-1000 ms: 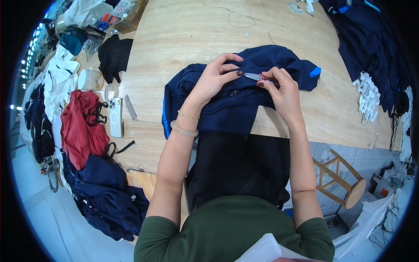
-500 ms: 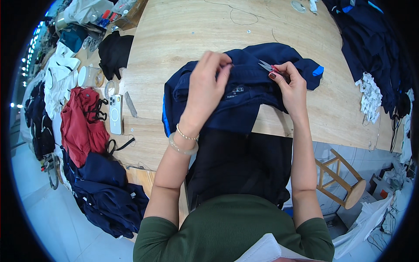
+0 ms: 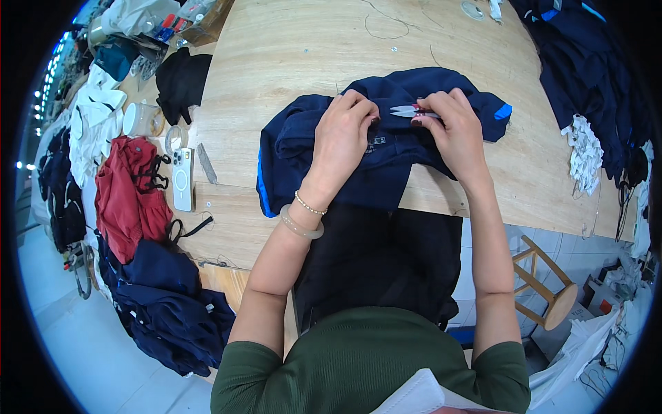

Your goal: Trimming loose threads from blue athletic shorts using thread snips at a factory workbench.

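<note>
A navy garment with bright blue trim lies bunched on the table in front of me, a small printed patch near its neckband or waistband. My left hand rests over its middle, thumb and fingers pinched on the cloth; the exact fold between the fingertips is hidden. In my right hand is a pair of red-handled thread snips. Their pale blades point left, just above the cloth and close to my left fingertips. My right fingers wrap round the handle.
The wooden table carries loose threads. On the left are a phone, a clear jar, red cloth and dark garments. More navy clothing and a white bundle lie right. A wooden stool stands lower right.
My left hand has moved right and settled lower on the cloth. The right hand with the snips has shifted left, bringing the blades nearer to the left fingertips.
</note>
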Demonstrator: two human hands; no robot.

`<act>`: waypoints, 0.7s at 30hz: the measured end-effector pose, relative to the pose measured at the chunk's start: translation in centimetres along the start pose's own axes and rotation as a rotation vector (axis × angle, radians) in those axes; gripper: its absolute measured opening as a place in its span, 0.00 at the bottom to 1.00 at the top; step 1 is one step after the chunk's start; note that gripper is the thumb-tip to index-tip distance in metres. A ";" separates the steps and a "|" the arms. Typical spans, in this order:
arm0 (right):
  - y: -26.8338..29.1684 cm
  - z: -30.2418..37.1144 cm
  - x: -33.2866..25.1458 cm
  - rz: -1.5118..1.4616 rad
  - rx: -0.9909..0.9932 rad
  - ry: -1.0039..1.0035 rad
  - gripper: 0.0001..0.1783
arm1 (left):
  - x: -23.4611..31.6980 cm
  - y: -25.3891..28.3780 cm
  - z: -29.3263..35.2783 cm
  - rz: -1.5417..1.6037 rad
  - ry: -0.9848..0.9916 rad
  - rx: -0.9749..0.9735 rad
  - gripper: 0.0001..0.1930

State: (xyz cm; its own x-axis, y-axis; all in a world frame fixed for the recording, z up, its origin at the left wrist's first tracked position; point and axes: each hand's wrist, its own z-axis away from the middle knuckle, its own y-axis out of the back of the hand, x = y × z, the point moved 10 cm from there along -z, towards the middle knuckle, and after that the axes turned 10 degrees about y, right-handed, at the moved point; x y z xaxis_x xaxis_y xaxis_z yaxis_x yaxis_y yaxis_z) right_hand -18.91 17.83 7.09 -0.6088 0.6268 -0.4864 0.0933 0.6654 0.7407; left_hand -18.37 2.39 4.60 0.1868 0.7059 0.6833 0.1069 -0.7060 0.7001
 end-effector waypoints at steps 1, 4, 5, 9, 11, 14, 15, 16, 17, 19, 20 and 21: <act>0.1 -0.4 -0.1 0.000 -0.001 0.000 0.09 | -0.1 0.1 -0.2 0.001 0.001 0.000 0.01; -0.8 -1.7 -1.6 0.170 -0.115 0.138 0.08 | -0.3 0.0 -0.4 -0.013 0.003 -0.013 0.01; -0.9 -2.0 -2.1 0.178 -0.121 0.179 0.07 | -0.4 0.0 -0.5 -0.007 0.011 -0.015 0.01; -1.4 -2.9 -3.2 0.196 -0.167 0.252 0.06 | -0.6 -0.1 -0.7 -0.027 0.035 -0.036 0.02; -1.8 -3.0 -3.3 0.211 -0.202 0.255 0.06 | -0.6 -0.2 -0.7 -0.028 0.033 -0.035 0.02; -2.5 -3.1 -3.6 0.246 -0.249 0.260 0.05 | -0.6 -0.1 -0.7 -0.039 0.028 -0.031 0.03; -2.6 -3.2 -3.7 0.267 -0.263 0.260 0.04 | -0.5 -0.1 -0.7 -0.047 0.025 -0.030 0.03; -2.6 -3.2 -3.8 0.268 -0.263 0.260 0.04 | -0.5 -0.1 -0.7 -0.046 0.025 -0.030 0.03; -2.4 -3.2 -3.9 0.281 -0.260 0.255 0.04 | -0.5 -0.1 -0.7 -0.046 0.030 -0.032 0.03; -2.3 -3.2 -3.8 0.295 -0.256 0.250 0.03 | -0.5 -0.1 -0.7 -0.047 0.035 -0.034 0.03; -2.2 -3.2 -3.9 0.294 -0.236 0.261 0.03 | -0.5 -0.1 -0.8 -0.046 0.039 -0.035 0.03; -2.1 -3.2 -4.0 0.294 -0.216 0.272 0.03 | -0.4 -0.2 -0.8 -0.045 0.042 -0.036 0.03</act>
State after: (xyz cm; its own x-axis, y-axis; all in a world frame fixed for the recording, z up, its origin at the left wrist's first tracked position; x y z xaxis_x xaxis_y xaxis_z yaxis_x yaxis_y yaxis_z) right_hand -19.18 12.67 8.98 -0.7685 0.6279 -0.1233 0.1442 0.3577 0.9226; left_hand -19.23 2.23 4.34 0.1410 0.7393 0.6585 0.0790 -0.6714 0.7369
